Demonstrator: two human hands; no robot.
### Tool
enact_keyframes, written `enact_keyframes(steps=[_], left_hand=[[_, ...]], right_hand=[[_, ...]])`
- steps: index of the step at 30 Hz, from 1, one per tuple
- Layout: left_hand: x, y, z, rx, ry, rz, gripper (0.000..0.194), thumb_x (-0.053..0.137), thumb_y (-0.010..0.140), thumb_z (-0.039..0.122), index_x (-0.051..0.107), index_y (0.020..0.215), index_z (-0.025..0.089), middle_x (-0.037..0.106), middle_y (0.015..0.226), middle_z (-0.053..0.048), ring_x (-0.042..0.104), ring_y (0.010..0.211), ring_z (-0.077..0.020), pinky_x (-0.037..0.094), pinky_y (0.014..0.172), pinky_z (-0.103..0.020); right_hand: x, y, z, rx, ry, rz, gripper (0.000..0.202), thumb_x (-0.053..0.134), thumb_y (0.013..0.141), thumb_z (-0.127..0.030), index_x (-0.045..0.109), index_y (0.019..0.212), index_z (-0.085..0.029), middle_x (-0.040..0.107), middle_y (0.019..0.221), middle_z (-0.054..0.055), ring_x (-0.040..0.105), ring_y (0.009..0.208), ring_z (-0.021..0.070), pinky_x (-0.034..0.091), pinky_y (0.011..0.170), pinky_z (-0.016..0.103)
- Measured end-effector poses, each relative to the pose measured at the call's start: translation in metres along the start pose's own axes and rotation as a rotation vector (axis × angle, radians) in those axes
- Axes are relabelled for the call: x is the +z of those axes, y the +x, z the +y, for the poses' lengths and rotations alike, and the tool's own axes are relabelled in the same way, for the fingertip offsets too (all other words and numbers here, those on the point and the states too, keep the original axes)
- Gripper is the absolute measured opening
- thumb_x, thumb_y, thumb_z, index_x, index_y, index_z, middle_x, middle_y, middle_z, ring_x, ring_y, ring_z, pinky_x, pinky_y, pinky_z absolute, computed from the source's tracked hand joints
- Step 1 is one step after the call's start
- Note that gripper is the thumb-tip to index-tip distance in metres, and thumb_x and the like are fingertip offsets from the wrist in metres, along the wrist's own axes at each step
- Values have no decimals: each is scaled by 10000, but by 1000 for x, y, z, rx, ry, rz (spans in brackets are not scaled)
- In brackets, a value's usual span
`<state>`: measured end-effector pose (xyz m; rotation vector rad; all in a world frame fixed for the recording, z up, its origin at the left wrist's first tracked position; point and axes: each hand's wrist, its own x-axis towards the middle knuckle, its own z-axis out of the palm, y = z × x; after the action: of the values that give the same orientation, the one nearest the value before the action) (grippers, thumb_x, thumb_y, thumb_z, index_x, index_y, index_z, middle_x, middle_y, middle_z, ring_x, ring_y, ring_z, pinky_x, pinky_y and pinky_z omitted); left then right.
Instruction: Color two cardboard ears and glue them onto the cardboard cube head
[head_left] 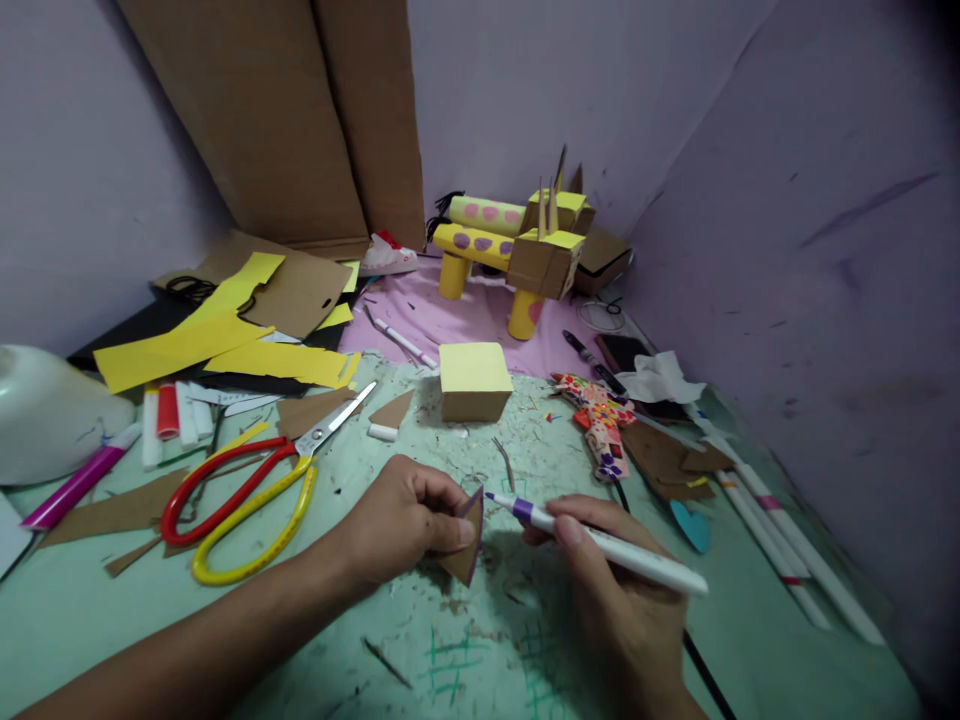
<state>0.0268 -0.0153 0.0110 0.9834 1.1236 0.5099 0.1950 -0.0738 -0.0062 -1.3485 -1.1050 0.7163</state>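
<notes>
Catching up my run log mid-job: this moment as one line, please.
left hand: pinching cardboard piece | right hand: holding purple marker, tip near piece's edge | ahead: yellow-topped box

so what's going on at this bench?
A person has a small cardboard piece, its edge marked purple, in the left hand. The right hand holds a purple marker, tip at the piece's upper corner; can't tell if it's touching. A yellow-topped box sits beyond the hands, and red-and-yellow scissors lie to the left.
</notes>
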Motion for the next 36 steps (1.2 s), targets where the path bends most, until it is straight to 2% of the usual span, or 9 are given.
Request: enact_keyframes(steps=[5, 11, 18, 26, 36], left_hand=[[1, -1, 2, -5, 7, 1, 102, 672, 475, 194, 654, 534, 112, 540, 470, 15, 442, 465, -88, 310, 487, -238], [1, -2, 4, -9, -11, 12, 100, 670, 459, 193, 640, 510, 111, 539, 462, 18, 436, 450, -85, 306, 474, -235], [0, 2, -3, -10, -10, 11, 112, 679, 453, 216, 649, 511, 124, 546, 458, 18, 449, 458, -90, 318, 477, -233], [1, -1, 2, -11, -6, 13, 95, 671, 467, 194, 650, 512, 114, 544, 454, 18, 435, 449, -80, 304, 470, -225], [0, 0, 0, -3, -16, 24, 97, 670, 463, 188, 656, 524, 114, 552, 462, 18, 442, 460, -83, 310, 481, -231]], right_hand=[[0, -2, -2, 27, -67, -6, 96, 638, 726, -286, 697, 742, -212, 698, 626, 23, 618, 535, 168, 468, 452, 238], [-3, -2, -2, 53, -115, -76, 126, 629, 718, -312, 703, 710, -210, 619, 486, -5, 516, 392, 132, 379, 362, 217], [-3, -1, -3, 32, -124, -92, 119, 635, 709, -305, 715, 694, -219, 666, 560, 10, 522, 427, 135, 387, 397, 224], [-10, -1, 0, 29, -94, -155, 89, 639, 680, -276, 706, 646, -230, 666, 570, 2, 567, 507, 155, 384, 437, 229], [-7, -2, -1, 48, -99, -131, 93, 645, 695, -293, 707, 669, -230, 676, 607, 7, 566, 524, 156, 375, 444, 232]])
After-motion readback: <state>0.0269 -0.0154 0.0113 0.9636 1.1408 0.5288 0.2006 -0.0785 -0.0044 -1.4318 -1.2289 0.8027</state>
